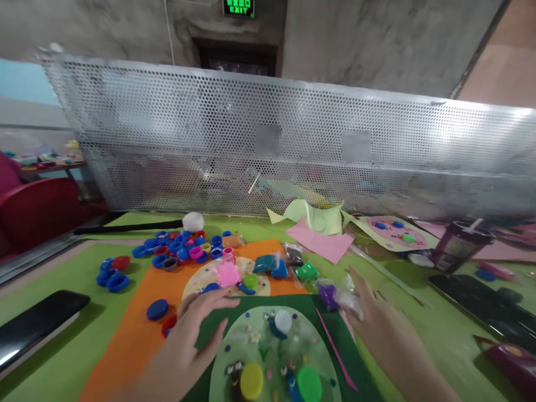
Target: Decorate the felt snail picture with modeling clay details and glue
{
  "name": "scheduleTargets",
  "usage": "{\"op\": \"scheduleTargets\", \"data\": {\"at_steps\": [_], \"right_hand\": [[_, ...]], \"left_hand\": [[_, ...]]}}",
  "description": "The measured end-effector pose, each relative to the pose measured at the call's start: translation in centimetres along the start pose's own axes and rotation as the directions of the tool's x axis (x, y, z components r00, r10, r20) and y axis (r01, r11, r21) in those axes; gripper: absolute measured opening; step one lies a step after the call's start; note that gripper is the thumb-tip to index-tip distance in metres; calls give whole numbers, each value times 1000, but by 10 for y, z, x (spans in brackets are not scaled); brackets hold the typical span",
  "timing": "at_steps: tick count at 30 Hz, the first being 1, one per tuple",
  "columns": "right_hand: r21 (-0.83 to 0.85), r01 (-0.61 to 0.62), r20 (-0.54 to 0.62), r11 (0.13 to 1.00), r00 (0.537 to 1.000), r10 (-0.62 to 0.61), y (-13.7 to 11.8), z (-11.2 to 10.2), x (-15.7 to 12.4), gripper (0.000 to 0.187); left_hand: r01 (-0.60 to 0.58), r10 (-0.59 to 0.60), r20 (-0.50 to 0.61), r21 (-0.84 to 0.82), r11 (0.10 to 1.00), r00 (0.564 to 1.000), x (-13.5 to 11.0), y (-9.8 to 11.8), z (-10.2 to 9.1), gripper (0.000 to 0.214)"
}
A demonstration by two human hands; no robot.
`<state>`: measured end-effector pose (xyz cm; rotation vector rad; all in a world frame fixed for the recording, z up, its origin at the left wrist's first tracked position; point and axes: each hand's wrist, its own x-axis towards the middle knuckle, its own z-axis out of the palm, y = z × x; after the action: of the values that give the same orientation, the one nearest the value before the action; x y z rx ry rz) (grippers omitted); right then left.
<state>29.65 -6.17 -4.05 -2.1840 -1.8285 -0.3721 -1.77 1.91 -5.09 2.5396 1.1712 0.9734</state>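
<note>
Head view: one metal panel (167, 128), punched all over with round holes, stands behind one green counter (96, 324). One flat orange sheet (129, 324) lies there, partly beneath one dark green sheet (312, 306). On the latter rests one round-topped, pale-green card (278, 352), between two bare hands. The left hand (190, 324) has its fingers curved and apart, holding nothing; the right hand (371, 310) is at a crinkled clear wrapper (348, 297), too blurred for me to tell whether its fingers grip. One slim pink stick (336, 350) lies beside the card, which bears three round caps: yellow (252, 381), green (309, 384), white (283, 321).
</note>
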Motion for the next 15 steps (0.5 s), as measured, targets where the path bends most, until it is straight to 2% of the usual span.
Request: {"op": "scheduleTargets", "data": {"at_steps": [2,4,5,7,8,11,15], "right_hand": [[148,135,-146,980,983,-113,-15,-1,-4,40],[241,286,-238,927,944,-229,-28,1,-12,35],[268,357,-259,895,921,-290,-33,2,-15,35],[301,480,-273,824,871,-408,-41,2,-22,38],[309,523,-280,794,848,-450,-43,1,-24,40],[321,590,-317,741,804,-504,-47,-1,-27,39],[412,589,-337,696,808,-484,-51,5,-32,40]], "left_hand": [[-61,59,-37,-64,996,998,-4,18,3,33],[-159,150,-60,-180,971,987,-7,39,6,50],[-194,182,-74,-227,954,980,-7,49,9,55],[-180,177,-36,-290,940,983,-6,66,14,59],[-231,229,-43,-307,923,973,-6,72,17,59],[-222,228,-20,-335,916,973,-6,80,23,63],[-139,144,7,-219,966,990,-10,78,24,83]]}}
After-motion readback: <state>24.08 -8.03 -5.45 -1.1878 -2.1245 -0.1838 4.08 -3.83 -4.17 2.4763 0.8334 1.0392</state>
